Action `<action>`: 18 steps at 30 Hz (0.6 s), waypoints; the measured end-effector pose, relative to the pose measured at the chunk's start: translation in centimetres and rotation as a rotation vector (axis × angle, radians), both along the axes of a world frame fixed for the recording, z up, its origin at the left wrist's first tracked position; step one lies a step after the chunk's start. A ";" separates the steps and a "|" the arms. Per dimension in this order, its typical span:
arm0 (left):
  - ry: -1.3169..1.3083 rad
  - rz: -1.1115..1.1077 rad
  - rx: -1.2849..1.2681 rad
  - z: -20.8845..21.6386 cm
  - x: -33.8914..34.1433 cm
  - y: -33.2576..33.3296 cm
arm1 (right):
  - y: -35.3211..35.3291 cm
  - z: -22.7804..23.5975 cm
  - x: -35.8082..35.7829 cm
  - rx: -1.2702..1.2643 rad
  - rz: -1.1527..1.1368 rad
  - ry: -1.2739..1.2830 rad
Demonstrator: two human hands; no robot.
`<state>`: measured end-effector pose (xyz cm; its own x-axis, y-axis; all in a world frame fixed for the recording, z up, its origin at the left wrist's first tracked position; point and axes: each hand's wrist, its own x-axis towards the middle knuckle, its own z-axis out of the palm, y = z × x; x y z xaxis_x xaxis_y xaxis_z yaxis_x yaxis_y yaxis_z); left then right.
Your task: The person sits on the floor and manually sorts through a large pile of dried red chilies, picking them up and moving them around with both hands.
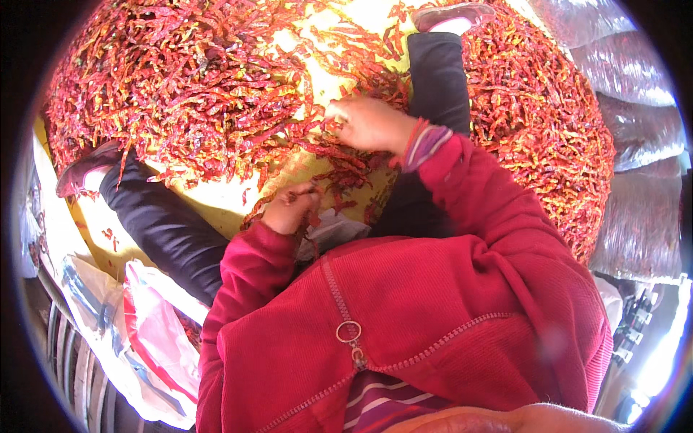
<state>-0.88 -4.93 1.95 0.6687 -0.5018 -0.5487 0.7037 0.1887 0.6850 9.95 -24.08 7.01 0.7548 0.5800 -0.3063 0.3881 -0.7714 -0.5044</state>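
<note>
Wrinkled dried red chili peppers point(195, 86) lie heaped on a yellow sheet point(224, 196) between and around my outstretched legs. My left hand point(289, 208) is held close to my lap, its fingers curled round some dark red dried chilies that partly show at the fingers. Farther out and to the right, my right hand point(364, 124) reaches to the near edge of the heap. Its fingers bend down among the chilies and look closed on some; glare and blur hide the fingertips. A small loose cluster of chilies point(346, 173) lies on the sheet between the two hands.
My dark-trousered legs point(439, 79) stretch out over the sheet. A second large chili heap point(538, 123) rises beyond the right leg. Stacked clear plastic-wrapped bundles point(639, 224) stand at the far right. A white and red plastic bag point(155, 317) sits at the lower left.
</note>
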 end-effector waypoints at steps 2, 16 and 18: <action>0.084 0.083 -0.161 -0.8 0.9 0.9 | -3.5 -4.2 2.6 -0.001 -0.027 -0.356; 0.180 0.236 -0.389 -1.6 1.2 1.3 | -6.2 -4.9 7.4 -0.109 -0.148 -0.216; 0.177 0.239 -0.406 -2.1 1.3 1.6 | -6.3 -6.3 10.2 -0.086 -0.211 -0.313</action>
